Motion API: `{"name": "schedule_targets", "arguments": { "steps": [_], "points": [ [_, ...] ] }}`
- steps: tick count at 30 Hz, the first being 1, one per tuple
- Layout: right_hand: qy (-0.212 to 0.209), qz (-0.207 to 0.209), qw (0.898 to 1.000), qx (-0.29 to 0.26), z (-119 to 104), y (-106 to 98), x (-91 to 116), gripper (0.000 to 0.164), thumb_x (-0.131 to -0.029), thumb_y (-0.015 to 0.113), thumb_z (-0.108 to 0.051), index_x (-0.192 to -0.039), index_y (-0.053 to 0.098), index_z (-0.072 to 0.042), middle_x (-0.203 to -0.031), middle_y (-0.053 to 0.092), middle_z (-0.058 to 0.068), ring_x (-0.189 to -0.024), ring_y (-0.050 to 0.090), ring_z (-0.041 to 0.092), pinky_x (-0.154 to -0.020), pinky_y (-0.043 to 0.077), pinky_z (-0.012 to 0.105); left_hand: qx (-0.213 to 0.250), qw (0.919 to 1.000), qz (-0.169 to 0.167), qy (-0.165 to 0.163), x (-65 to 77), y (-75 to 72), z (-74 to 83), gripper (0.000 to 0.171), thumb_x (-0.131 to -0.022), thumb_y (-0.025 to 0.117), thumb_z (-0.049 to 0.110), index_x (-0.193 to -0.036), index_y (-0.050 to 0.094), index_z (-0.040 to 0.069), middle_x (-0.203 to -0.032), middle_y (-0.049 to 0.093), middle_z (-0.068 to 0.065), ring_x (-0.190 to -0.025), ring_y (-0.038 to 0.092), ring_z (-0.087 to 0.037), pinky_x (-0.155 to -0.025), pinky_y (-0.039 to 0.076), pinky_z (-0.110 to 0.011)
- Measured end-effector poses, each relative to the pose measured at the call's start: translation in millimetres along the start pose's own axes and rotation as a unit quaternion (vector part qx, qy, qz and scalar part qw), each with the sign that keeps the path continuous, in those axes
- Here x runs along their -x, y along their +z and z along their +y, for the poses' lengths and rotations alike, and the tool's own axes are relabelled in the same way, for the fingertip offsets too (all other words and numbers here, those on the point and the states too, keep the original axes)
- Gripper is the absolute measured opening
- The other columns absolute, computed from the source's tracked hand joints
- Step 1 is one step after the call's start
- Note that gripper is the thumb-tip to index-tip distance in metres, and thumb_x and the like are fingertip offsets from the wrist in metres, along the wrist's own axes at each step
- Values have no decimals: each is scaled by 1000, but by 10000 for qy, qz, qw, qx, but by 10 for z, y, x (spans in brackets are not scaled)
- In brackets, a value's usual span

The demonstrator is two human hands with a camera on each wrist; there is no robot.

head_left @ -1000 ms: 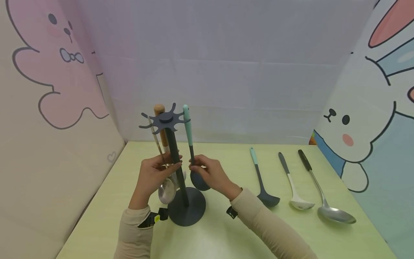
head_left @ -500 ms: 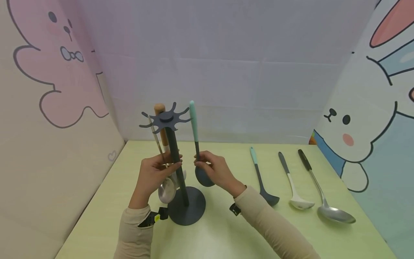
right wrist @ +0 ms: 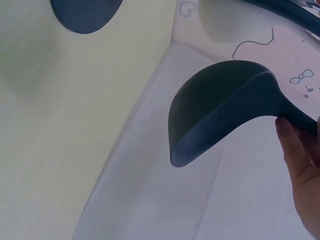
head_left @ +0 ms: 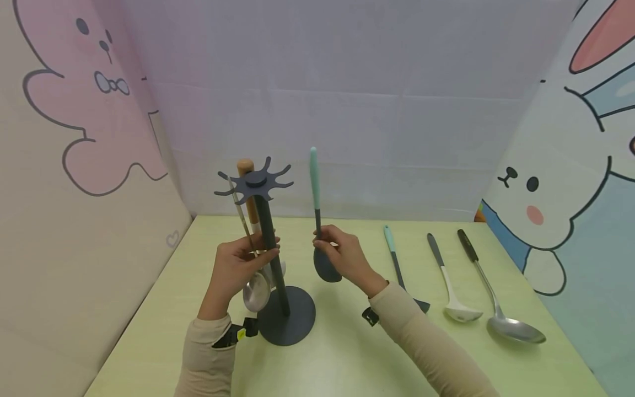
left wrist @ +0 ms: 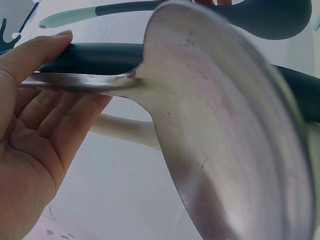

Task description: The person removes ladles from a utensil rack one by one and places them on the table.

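Moved since the earlier frame: your right hand [head_left: 347, 252] and the mint-handled ladle [head_left: 316, 193], from beside the hook tips to clear of the rack [head_left: 265, 220], on its right. The ladle is upright, bowl down, off the surface [head_left: 332, 364]. Your right hand pinches its neck just above the bowl. Your left hand [head_left: 240, 263] is curled round the rack's post; whether it also grips the adjoining handle of the steel ladle [head_left: 256, 292], left of the rack, cannot be told.

Findings on risk: your low pinch leaves the long handle unsupported above, so a loose hold could let it twist or tip. Swung towards the rack, its top could knock a hook. Carried low and further right of the rack, its bowl could strike the second mint-handled utensil [head_left: 392, 253]. Should your left hand tighten or slide, it may dislodge the steel ladle or nudge the wooden-handled utensil [head_left: 252, 210] at the rack's rear left.
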State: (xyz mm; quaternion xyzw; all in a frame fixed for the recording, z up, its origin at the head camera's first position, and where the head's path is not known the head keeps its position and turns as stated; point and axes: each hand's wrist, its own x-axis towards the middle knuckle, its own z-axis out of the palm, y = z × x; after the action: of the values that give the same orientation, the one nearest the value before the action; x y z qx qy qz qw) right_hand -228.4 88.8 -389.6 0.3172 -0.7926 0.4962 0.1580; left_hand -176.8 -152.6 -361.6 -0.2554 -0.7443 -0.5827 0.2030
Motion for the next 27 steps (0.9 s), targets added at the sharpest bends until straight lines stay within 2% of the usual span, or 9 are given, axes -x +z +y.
{"name": "schedule_targets", "arguments": {
  "steps": [14,19,27],
  "points": [
    [518,344,9974,354,182,-167,8,16,-93,67,-1,-109,65,2,-94,72,16,-85,71,29,-75,60,38,121,9999,38,-5,1,4,-8,25,-82,74,-11,-106,73,-6,-95,75,-14,-83,71,-7,-64,56,-21],
    [633,424,9949,659,250,-246,17,16,-94,67,-2,-109,63,3,-95,72,16,-83,71,30,-74,60,40,100,9999,29,49,6,3,-17,25,-81,74,-12,-106,73,-7,-94,75,-17,-83,71,-6,-64,56,-20],
    [1244,463,9881,780,407,-365,41,18,-95,66,-5,-110,62,3,-96,72,19,-81,72,31,-71,60,39,83,9999,25,61,-1,2,-22,24,-81,74,-12,-105,73,-7,-94,74,-19,-83,70,-6,-64,56,-20]
  ]
}}
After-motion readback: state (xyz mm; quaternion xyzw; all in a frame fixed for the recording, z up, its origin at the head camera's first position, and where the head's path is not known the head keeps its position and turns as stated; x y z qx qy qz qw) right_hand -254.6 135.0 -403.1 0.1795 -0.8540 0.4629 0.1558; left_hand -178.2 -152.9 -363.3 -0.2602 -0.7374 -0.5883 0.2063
